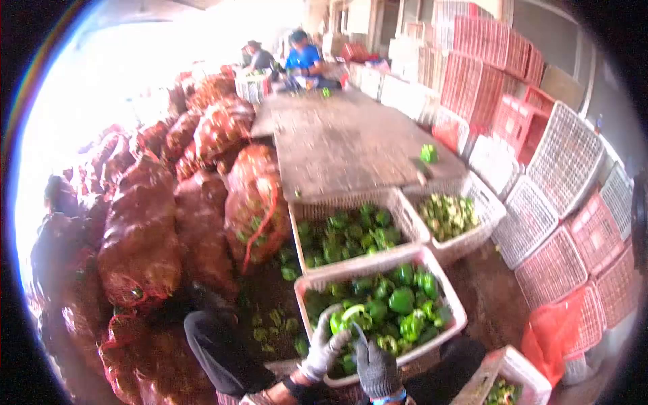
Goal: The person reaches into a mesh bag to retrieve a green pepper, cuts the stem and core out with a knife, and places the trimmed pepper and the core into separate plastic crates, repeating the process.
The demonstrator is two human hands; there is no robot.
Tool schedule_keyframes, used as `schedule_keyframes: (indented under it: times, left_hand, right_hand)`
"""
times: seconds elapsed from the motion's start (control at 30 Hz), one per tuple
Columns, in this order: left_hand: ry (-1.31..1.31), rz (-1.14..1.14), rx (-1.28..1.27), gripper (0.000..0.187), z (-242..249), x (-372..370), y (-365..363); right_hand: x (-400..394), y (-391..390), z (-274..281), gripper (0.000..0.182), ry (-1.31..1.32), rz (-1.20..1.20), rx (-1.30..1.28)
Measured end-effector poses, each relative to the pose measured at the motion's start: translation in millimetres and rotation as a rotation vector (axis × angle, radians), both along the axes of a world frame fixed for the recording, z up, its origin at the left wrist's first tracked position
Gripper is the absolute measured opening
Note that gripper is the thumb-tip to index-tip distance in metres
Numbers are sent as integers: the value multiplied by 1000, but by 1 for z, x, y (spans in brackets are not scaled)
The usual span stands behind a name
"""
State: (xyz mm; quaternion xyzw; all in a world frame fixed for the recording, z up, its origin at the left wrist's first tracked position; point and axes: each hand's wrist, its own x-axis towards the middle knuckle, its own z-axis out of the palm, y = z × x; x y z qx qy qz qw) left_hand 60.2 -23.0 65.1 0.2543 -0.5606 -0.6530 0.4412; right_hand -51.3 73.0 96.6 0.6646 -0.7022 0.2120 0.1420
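Observation:
My left hand [325,349], in a pale glove, is closed around a green bell pepper [356,314] above the near crate. In my right hand [378,371], which wears a grey glove, is a small knife [359,331] whose blade is at the pepper. Whether the blade has cut in cannot be made out. Below both hands lies a white plastic crate [444,280] full of green bell peppers. Behind it stands another crate [291,223] of peppers, and to the right a crate [476,236] holds pale green cut pieces.
Red mesh sacks [138,229] are piled on the left. A long table [337,142] stretches away, with a single pepper [428,154] on it. Stacked crates [557,152] line the right side. Two people sit at the far end. A small crate [536,374] with scraps is at lower right.

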Motion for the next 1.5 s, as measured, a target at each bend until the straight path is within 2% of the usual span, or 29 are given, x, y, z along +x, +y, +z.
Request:
schedule_keyframes:
  times: [0.03, 0.07, 0.17, 0.2, 0.3, 0.37, 0.4, 0.43, 0.47, 0.53, 0.57, 0.6, 0.73, 0.8, 0.87, 0.9, 0.97, 1.07, 1.1, 1.13, 1.17, 1.2, 1.27, 1.3, 1.37, 1.4, 1.43, 1.47, 1.5]
  left_hand:
    - [47, -28, 54, 58, 2, -1, 0]
    - [106, -12, 90, 55, 6, -3, -2]
    - [244, 23, 149, 47, 14, -4, -4]
    - [224, 73, 183, 46, 12, -2, -12]
    - [249, 29, 318, 46, 6, 13, -25]
    - [115, -123, 214, 50, -1, 13, -20]
    - [19, -174, 87, 54, 21, 8, -6]
    - [-134, -288, -133, 61, 22, 7, 1]
    - [-290, -329, -145, 65, 22, 9, 6]
    - [-592, -403, -168, 74, 22, 8, 15]
    - [-659, -342, -345, 74, 36, 9, 23]
    - [-679, -347, -363, 72, 37, 9, 27]
    - [-671, -431, -385, 65, 24, 20, 33]
    - [-578, -490, -242, 52, 38, 26, 39]
    - [-486, -579, -185, 46, 29, 30, 39]
    - [-403, -607, -107, 45, 34, 29, 42]
    - [-330, -662, 47, 44, 24, 25, 47]
    - [-389, -795, 77, 47, 22, 23, 51]
    - [-411, -836, 84, 48, 17, 21, 52]
    - [-250, -893, 271, 52, 8, 21, 52]
    - [-228, -855, 286, 52, 5, 16, 53]
    - [-205, -815, 295, 52, 3, 9, 53]
    - [-143, -815, 402, 53, -5, 0, 45]
    - [-82, -708, 406, 53, -9, -8, 49]
    - [197, -546, 581, 40, 8, -16, 55]
    - [173, -381, 564, 39, 10, -21, 50]
    - [263, -474, 463, 40, -12, -16, 32]
    - [24, -266, 332, 43, -31, -21, 23]
    - [-210, -58, 195, 48, -53, -26, 14]
  right_hand:
    - [-2, 2, -10, 31, 94, 28, -113]
    - [-2, 8, -36, 22, 156, 17, -37]
    - [7, 22, -50, 21, -230, 114, -194]
    - [8, 29, -44, 23, -646, 89, 15]
    - [10, 12, -22, 33, -1192, 131, -246]
    - [-7, 17, -19, 48, -1440, 11, 22]
    - [-12, 17, -8, 56, -1546, -64, 159]
    - [-20, 15, 7, 56, -1442, -125, 408]
    - [-24, 15, -10, 58, -1399, -83, 329]
    - [-34, 23, -29, 61, -1065, -7, 155]
    - [-34, 26, -29, 65, -969, 66, 87]
    - [-34, 28, -29, 68, -870, 132, 15]
    - [-40, 37, -93, 76, -1185, 227, 234]
    - [-30, 45, -16, 78, -914, 336, 234]
    - [-26, 47, -16, 78, -1396, 354, 373]
    - [-29, 48, -22, 76, -1341, 429, 320]
    - [-34, 52, 26, 71, -1037, 353, 498]
    - [-53, 71, -2, 46, -1339, 340, 732]
    - [-58, 78, -26, 39, -1409, 379, 627]
    - [-62, 85, -49, 34, -1475, 425, 521]
    - [-61, 88, -54, 32, -1532, 477, 417]
    - [-65, 97, -56, 30, -1757, 408, 479]
    - [-58, 94, -66, 36, -1998, 333, 340]
    - [-54, 92, -70, 40, -2111, 299, 257]
    - [-54, 85, -74, 47, -2545, 505, 215]
    - [-50, 74, -57, 52, -2520, 553, 62]
    - [-38, 68, -20, 48, -2505, 216, -190]
    - [-54, 63, -55, 43, -2333, 167, -93]
    - [-54, 58, -47, 35, -2132, 76, -47]
